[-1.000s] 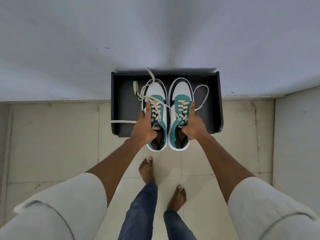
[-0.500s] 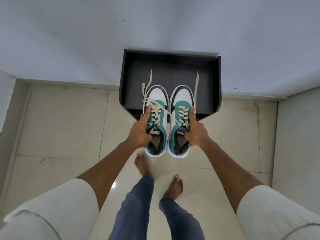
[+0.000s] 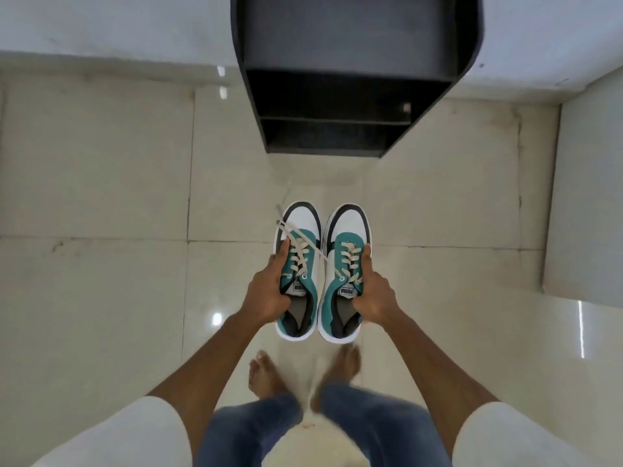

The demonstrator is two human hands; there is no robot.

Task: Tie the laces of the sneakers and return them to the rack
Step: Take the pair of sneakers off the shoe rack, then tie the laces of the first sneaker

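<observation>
Against the far wall, the dark rack point(image 3: 354, 79) stands well apart from you; over the tiled floor point(image 3: 101, 197), your left hand point(image 3: 269, 298) clasps the left sneaker point(image 3: 298, 274), your right hand point(image 3: 374, 298) the right sneaker point(image 3: 344, 274), laces point(image 3: 296, 237) untied.

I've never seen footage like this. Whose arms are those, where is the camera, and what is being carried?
There is no machine here: a person wears a wide-angle camera on the head, looking down, so you see their own arms, jeans and bare feet. The left hand grips one teal, white and black lace-up sneaker, and the right hand grips its matching teal, white and black sneaker. Both are held side by side in the air above the pale tiled floor. Their cream laces look untied, with loose ends trailing. Ahead, against the wall, stands a black shoe rack with open shelves.
</observation>
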